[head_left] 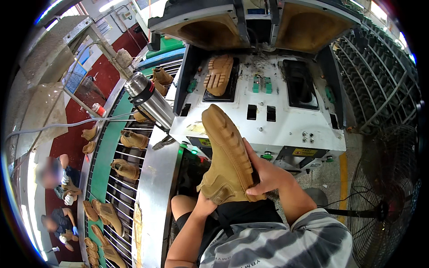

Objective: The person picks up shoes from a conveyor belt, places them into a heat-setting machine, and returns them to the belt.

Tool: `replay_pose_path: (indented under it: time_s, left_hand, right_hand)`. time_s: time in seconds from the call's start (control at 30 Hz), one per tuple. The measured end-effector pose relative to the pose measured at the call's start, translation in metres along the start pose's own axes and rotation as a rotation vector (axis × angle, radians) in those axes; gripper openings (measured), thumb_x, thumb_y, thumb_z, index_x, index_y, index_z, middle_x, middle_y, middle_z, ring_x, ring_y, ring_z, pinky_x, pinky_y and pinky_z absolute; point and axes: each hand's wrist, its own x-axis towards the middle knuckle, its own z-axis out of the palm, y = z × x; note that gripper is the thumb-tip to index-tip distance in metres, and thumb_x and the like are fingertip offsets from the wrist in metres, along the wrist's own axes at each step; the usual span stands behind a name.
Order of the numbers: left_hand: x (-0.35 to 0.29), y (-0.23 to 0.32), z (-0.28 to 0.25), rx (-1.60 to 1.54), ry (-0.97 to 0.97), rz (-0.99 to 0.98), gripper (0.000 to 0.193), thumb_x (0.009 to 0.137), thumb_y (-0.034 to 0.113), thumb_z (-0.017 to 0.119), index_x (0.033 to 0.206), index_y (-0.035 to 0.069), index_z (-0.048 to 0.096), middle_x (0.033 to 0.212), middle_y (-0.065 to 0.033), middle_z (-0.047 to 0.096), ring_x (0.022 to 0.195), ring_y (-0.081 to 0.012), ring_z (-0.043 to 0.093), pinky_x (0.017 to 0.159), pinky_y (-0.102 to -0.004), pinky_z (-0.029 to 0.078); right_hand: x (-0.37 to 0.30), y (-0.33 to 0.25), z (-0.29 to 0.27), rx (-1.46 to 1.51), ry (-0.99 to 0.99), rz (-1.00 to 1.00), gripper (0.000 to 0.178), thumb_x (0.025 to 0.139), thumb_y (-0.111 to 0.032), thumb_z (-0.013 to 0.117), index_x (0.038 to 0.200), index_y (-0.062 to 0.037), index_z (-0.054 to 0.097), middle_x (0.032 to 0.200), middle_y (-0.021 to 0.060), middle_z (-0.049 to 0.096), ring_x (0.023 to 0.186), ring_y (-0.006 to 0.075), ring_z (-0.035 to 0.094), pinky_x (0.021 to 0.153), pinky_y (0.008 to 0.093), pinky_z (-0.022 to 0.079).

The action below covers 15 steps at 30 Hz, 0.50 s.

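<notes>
A tan boot (221,154) with a thick lugged sole is held in front of me, toe pointing away and sole turned to the right. My left hand (206,203) grips it near the ankle opening, its fingers partly hidden by the boot. My right hand (267,173) is closed round the heel end of the sole. Beyond the boot is a white two-station press (241,127). Another tan boot stands sole up (219,75) in its left station. The right station (301,85) shows a dark recess. Both domed lids (203,33) are raised.
At left, a roller conveyor (129,196) with a green strip carries several tan boots (125,169) and loose soles (91,245). A steel vacuum flask (149,98) stands beside the press. A large fan (380,210) and a dark rack (375,76) are at right. Two people work beyond the conveyor.
</notes>
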Motion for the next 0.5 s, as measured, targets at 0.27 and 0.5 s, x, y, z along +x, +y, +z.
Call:
replay_pose_path:
  time_s: [0.27, 0.5]
  left_hand:
    - [0.015, 0.034, 0.022, -0.271, 0.104, -0.08, 0.059, 0.1, 0.027, 0.052, 0.15, 0.003, 0.029, 0.148, -0.0111, 0.042, 0.133, -0.0233, 0.046, 0.11, -0.0387, 0.039]
    - [0.009, 0.032, 0.01, -0.277, 0.156, -0.039, 0.062, 0.102, 0.034, 0.047, 0.153, 0.007, 0.024, 0.151, -0.0102, 0.039, 0.134, -0.0223, 0.045, 0.11, -0.0385, 0.04]
  right_hand:
    - [0.012, -0.009, 0.022, -0.099, 0.176, 0.034, 0.122, 0.064, -0.032, 0.069, 0.155, -0.0037, -0.006, 0.151, 0.0278, 0.032, 0.138, 0.0393, 0.038, 0.111, 0.0339, 0.031]
    - [0.043, -0.009, 0.032, 0.151, 0.179, -0.021, 0.113, 0.071, -0.029, 0.068, 0.156, -0.0042, -0.003, 0.152, 0.0217, 0.034, 0.141, 0.0281, 0.034, 0.113, 0.031, 0.024]
